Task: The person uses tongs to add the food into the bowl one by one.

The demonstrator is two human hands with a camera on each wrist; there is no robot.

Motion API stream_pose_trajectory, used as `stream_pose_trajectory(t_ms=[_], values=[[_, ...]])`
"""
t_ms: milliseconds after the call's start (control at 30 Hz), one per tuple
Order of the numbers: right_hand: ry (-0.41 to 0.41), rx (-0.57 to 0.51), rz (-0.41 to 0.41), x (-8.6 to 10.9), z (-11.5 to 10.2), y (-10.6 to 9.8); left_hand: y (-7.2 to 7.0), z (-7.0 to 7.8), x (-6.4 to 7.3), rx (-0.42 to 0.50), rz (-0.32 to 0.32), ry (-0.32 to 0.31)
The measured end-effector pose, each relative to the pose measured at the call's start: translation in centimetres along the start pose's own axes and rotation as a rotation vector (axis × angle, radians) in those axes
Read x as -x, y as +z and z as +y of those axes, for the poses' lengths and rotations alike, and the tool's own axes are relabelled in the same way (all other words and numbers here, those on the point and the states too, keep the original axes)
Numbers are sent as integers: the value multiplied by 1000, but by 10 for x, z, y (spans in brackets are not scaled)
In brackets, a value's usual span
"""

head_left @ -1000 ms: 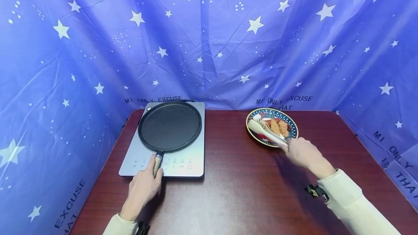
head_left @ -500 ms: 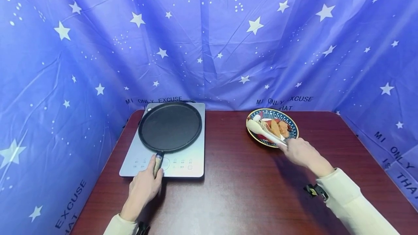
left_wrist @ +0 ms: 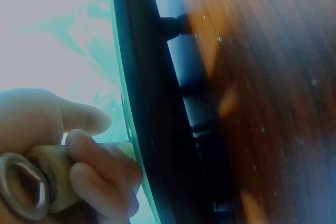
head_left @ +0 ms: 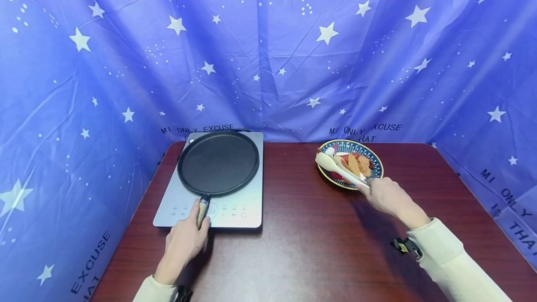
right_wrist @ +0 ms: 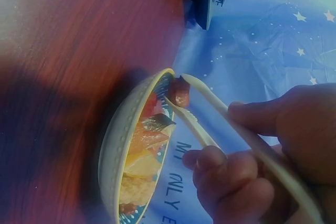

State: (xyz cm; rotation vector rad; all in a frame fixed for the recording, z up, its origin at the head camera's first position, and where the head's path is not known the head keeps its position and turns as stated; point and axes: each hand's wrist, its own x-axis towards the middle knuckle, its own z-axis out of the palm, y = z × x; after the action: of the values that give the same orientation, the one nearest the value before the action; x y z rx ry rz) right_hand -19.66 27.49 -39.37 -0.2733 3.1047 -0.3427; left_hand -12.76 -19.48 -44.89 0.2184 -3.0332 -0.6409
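Observation:
In the head view my left hand (head_left: pixel 186 239) grips the handle (head_left: pixel 203 212) of a flat black frying pan (head_left: pixel 218 163). The left wrist view has fingers curled round that handle, a metal hanging ring (left_wrist: pixel 23 187) at its end. My right hand (head_left: pixel 388 199) holds cream-coloured tongs (head_left: pixel 341 171) over a blue-patterned, yellow-rimmed dish (head_left: pixel 377 158). Seen from the right wrist, a reddish-brown piece of food (right_wrist: pixel 179 94) sits between the tong tips by the dish's rim. Other food, including an orange-yellow wedge (right_wrist: pixel 140 163) and a crumbly golden piece (right_wrist: pixel 137 188), lies in the dish.
Under the pan is a silver induction cooktop (head_left: pixel 168 213), its control marks towards me. It stands on the left of a dark red wooden table (head_left: pixel 293 227). A blue curtain (head_left: pixel 268 59) with white stars hangs behind and at both sides.
The tong arms have come closer together, and their tips have shifted slightly left to the dish's rim. My left hand and the pan stay in place.

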Motion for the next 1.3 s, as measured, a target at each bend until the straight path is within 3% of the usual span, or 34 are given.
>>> stream_pose_trajectory(t_ms=[333,700,1000,1300], values=[[-8,-8,37,-1,-6,-1,0,0,3,-7,-2,-11],[-84,-22,102,-12,-22,0,-2,-2,4,-3,-3,-11],[-160,-27,172,-21,-46,-2,-2,0,1,6,2,11],[-171,-89,149,-29,-75,3,-1,0,-1,12,2,20]])
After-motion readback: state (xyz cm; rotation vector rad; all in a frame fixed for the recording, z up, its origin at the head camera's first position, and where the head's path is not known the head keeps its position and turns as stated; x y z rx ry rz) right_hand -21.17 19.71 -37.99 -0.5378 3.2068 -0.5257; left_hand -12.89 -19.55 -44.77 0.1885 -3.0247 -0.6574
